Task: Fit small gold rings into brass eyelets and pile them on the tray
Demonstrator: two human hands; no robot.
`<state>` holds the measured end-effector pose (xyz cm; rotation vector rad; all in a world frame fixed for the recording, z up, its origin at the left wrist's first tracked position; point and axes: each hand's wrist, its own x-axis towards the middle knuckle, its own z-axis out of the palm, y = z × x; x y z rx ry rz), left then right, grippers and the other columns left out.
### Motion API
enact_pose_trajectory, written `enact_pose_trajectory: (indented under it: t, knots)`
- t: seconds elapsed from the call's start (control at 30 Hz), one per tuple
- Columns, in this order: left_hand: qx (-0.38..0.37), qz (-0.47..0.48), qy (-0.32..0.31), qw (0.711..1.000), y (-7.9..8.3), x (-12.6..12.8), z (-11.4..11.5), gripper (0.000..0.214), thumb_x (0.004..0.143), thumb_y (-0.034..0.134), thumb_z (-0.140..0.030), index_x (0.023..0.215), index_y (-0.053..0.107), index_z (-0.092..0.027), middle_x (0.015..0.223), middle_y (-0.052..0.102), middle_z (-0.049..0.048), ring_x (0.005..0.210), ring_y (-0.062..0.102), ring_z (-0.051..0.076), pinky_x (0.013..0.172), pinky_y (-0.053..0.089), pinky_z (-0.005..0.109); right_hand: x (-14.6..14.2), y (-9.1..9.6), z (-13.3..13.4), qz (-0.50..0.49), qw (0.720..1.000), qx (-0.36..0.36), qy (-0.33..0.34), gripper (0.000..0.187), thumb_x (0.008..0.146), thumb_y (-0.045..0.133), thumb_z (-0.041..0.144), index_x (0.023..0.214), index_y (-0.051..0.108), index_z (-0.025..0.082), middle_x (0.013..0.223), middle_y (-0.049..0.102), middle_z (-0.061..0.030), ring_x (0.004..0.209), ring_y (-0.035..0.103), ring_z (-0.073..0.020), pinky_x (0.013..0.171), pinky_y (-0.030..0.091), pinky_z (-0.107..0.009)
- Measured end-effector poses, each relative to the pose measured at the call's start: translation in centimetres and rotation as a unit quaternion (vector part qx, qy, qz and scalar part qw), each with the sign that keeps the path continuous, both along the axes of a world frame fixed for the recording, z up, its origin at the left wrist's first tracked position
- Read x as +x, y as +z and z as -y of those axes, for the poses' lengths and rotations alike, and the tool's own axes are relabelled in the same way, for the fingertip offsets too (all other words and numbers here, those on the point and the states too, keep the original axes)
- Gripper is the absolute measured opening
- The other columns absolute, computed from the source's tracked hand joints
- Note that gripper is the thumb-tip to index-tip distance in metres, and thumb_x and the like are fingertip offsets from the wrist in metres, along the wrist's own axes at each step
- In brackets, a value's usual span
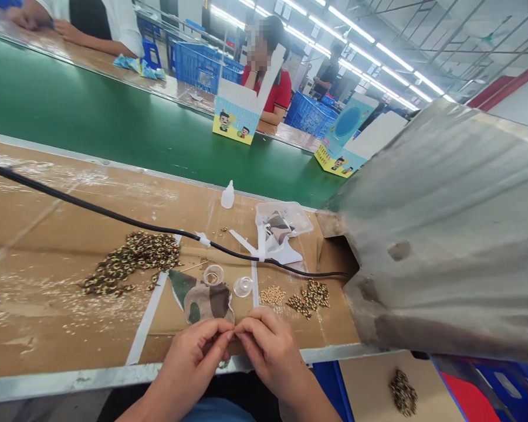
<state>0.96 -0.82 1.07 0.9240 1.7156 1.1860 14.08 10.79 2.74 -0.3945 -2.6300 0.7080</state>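
Note:
My left hand (198, 354) and my right hand (270, 346) meet at the front edge of the cardboard-covered bench. Thumb and forefinger are pinched together on each, fingertips almost touching; whatever sits between them is too small to make out. Just beyond lies a piece of camouflage cloth (211, 302). On the cloth's far edge stands a small clear cup (213, 275), with another clear round piece (243, 286) to its right. Small tan beads (273, 295) and a little heap of dark-and-yellow pieces (310, 298) lie beyond my right hand. A larger heap of such pieces (136, 261) spreads to the left.
A black cable (141, 224) crosses the bench. Behind it are a white dropper bottle (227, 196) and a clear plastic tray (305, 220). A metal housing (444, 234) walls off the right. Printed boxes (233, 120) stand on the green belt (92, 111); several people are beyond.

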Motion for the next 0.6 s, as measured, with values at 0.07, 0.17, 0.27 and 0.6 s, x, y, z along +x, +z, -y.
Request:
enact_pose_trajectory:
  t: [0.07,0.17,0.27,0.6]
  knots:
    - [-0.004,-0.021,-0.007,1.000,0.3,-0.1,0.0,0.035,0.086,0.043,-0.043,0.082,0.066,-0.018,0.068,0.062,0.0024,0.062,0.057,0.011,0.062,0.044,0.019,0.1,-0.3,0.1,-0.003,1.000,-0.004,0.004,0.007,0.090,0.050,0.019,0.093,0.056,0.020,0.088,0.056,-0.0013,0.081,0.050,-0.0082,0.072,0.038,-0.020]
    - [-0.007,-0.032,-0.006,0.999,0.4,-0.1,0.0,0.032,0.086,0.044,-0.039,0.079,0.067,-0.018,0.066,0.062,0.0023,0.063,0.056,0.011,0.063,0.042,0.020,0.1,-0.6,0.1,-0.007,1.000,-0.005,0.011,0.006,0.090,0.049,0.016,0.092,0.054,0.019,0.087,0.055,-0.0011,0.080,0.049,-0.0077,0.072,0.038,-0.019]
    - [-0.005,-0.036,0.001,0.999,0.4,-0.1,0.0,0.032,0.086,0.044,-0.039,0.079,0.067,-0.017,0.065,0.062,0.0027,0.062,0.056,0.011,0.062,0.042,0.019,0.0,-0.6,0.2,-0.012,1.000,-0.007,0.010,0.006,0.090,0.049,0.014,0.089,0.054,0.018,0.085,0.054,-0.0012,0.079,0.048,-0.0074,0.070,0.038,-0.019]
    - [0.027,-0.085,0.070,0.994,-0.7,-1.5,0.5,0.033,0.081,0.050,-0.046,0.092,0.069,-0.021,0.086,0.070,0.0031,0.069,0.062,0.012,0.066,0.049,0.019,-0.5,0.0,0.0,-0.048,0.982,-0.174,-0.063,0.011,0.089,0.050,0.017,0.085,0.060,0.017,0.082,0.053,-0.0009,0.075,0.049,-0.0034,0.066,0.037,-0.014]
